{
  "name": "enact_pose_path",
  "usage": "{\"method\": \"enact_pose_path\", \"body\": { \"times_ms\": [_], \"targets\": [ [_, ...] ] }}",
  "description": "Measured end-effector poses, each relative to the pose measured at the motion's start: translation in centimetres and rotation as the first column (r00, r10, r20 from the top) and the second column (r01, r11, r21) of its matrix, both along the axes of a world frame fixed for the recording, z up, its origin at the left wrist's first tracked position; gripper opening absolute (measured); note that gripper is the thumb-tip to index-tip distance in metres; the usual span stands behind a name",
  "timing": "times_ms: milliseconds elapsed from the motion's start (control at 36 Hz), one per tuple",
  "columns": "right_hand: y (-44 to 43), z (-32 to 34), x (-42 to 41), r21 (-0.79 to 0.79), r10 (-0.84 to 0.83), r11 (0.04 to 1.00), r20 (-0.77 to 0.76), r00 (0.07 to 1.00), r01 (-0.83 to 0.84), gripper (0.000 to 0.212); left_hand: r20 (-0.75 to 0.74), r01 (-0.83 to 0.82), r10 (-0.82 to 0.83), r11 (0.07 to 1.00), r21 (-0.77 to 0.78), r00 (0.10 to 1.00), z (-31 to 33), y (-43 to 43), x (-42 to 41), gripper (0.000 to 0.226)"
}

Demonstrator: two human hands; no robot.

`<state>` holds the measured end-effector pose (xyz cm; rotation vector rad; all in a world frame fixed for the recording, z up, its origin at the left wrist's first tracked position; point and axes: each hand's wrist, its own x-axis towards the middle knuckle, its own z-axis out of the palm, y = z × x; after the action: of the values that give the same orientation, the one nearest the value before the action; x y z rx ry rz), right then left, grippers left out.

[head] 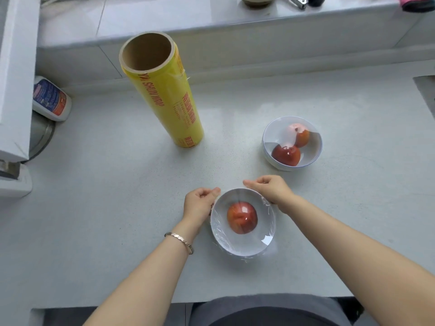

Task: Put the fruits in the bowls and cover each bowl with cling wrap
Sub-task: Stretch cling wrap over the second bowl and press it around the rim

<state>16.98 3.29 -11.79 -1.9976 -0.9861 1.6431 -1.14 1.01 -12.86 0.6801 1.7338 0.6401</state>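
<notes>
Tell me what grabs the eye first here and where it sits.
The tall yellow cling wrap roll stands upright at the back left of the counter. Up front, the left hand and right hand pinch film around the near bowl holding one red fruit. A second bowl with two fruits sits back right.

Red "SHUN WRAP" lettering on the yellow cling wrap roll (166, 94); other print unreadable.

Bare forearms (341, 245), rose-gold link bracelet (179, 242) on the left wrist, grey clothing (259, 309) at the waist
</notes>
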Motion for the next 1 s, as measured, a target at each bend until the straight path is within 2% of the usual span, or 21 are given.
{"method": "enact_pose_path", "body": {
  "times_ms": [56, 139, 194, 250, 306, 361, 389, 417, 472, 528, 556, 583, 722, 889, 1000],
  "targets": [
    [-0.4, 0.1, 0.6, -0.094, -0.060, 0.994, -0.003, 0.998, 0.060, 0.029, 0.018, 0.028, -0.027, 0.997, -0.072, 0.999, 0.3, 0.4, -0.3, 0.017],
    [-1.2, 0.4, 1.8, -0.182, -0.206, 0.964, -0.063, 0.976, 0.192, 0.039, 0.003, 0.021, -0.020, 0.991, -0.129, 1.000, 0.7, 0.8, -0.8, 0.018],
    [-2.2, 1.0, 2.4, -0.253, -0.196, 0.953, -0.092, 0.976, 0.167, 0.046, -0.085, -0.106, 0.100, 0.992, -0.072, 0.991, 0.7, 0.8, -1.2, 0.016],
    [-3.2, 1.4, 2.8, -0.279, -0.115, 0.956, -0.083, 0.990, 0.087, 0.049, -0.253, -0.178, 0.185, 0.983, 0.049, 0.950, 1.0, 0.3, -1.7, 0.020],
    [-4.0, 1.5, 2.8, -0.224, -0.058, 0.974, -0.098, 0.994, 0.035, 0.045, -0.421, -0.057, 0.123, 0.984, 0.167, 0.898, 1.9, -0.9, -1.5, 0.022],
    [-4.5, 1.2, 2.4, -0.135, -0.061, 0.990, -0.139, 0.988, 0.042, 0.036, -0.475, 0.195, -0.050, 0.946, 0.260, 0.878, 3.6, -2.3, -0.3, 0.032],
    [-4.6, 1.1, 2.1, -0.102, -0.081, 0.993, -0.157, 0.984, 0.066, 0.033, -0.493, 0.350, -0.177, 0.892, 0.285, 0.852, 4.4, -3.0, 0.5, 0.044],
    [-4.6, 1.0, 1.8, -0.073, -0.099, 0.993, -0.166, 0.981, 0.088, 0.031, -0.525, 0.514, -0.323, 0.814, 0.269, 0.787, 5.1, -3.6, 1.3, 0.062],
    [-4.3, 0.9, 1.3, -0.022, -0.111, 0.994, -0.157, 0.981, 0.109, 0.029, -0.636, 0.786, -0.562, 0.607, 0.118, 0.530, 5.4, -4.4, 2.7, 0.104],
    [-4.1, 0.9, 0.9, 0.025, -0.142, 0.989, -0.153, 0.978, 0.148, 0.022, -0.704, 0.888, -0.660, 0.451, -0.093, 0.262, 5.1, -4.9, 3.5, 0.131],
    [-3.9, 1.0, 0.7, 0.042, -0.164, 0.984, -0.154, 0.974, 0.172, 0.019, -0.707, 0.893, -0.683, 0.416, -0.169, 0.184, 4.8, -5.0, 3.7, 0.137],
    [-3.9, 1.0, 0.7, 0.060, -0.180, 0.980, -0.153, 0.972, 0.191, 0.021, -0.701, 0.888, -0.698, 0.403, -0.220, 0.144, 4.5, -5.0, 3.9, 0.141],
    [-3.7, 1.2, 0.6, 0.214, -0.237, 0.942, -0.128, 0.963, 0.260, 0.024, -0.688, 0.874, -0.720, 0.389, -0.291, 0.091, 3.6, -4.7, 4.2, 0.144],
    [-3.8, 1.4, 0.2, 0.393, -0.141, 0.913, 0.055, 0.989, 0.108, 0.020, -0.685, 0.872, -0.723, 0.387, -0.300, 0.086, 3.7, -4.6, 4.4, 0.141],
    [-4.5, 1.9, 0.3, 0.533, -0.092, 0.844, 0.243, 0.966, -0.054, 0.022, -0.690, 0.865, -0.716, 0.407, -0.294, 0.102, 3.8, -4.6, 4.4, 0.142]
  ]
}}
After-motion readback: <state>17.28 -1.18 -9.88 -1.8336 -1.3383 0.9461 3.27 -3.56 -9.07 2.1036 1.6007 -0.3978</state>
